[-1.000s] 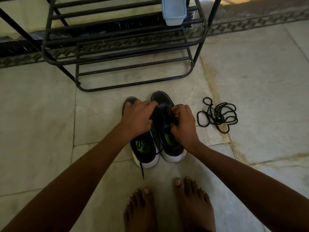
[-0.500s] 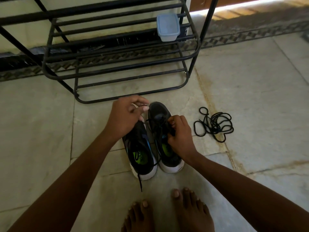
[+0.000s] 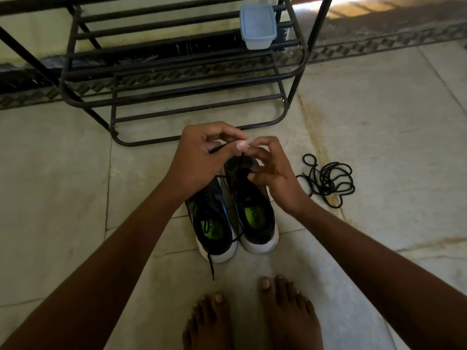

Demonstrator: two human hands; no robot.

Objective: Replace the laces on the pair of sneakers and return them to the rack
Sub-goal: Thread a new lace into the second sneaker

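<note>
Foremost, tiled floor (image 3: 75, 185); on it a black metal shoe rack (image 3: 177, 72), shelves barred, carrying a lidded pale-blue plastic container (image 3: 257, 26) at its right end. Pair of black sneakers (image 3: 232, 218), white soles, green insoles, side by side just before the rack. Left hand (image 3: 202, 157) pinching a black lace (image 3: 240, 160) rising from the right-hand shoe; right hand (image 3: 273, 173) beside it, fingers loosely curled at the same lace, grip unclear. Loose black lace bundle (image 3: 328, 180) lying right of the shoes. Bare feet (image 3: 252, 317) nearest.
</note>
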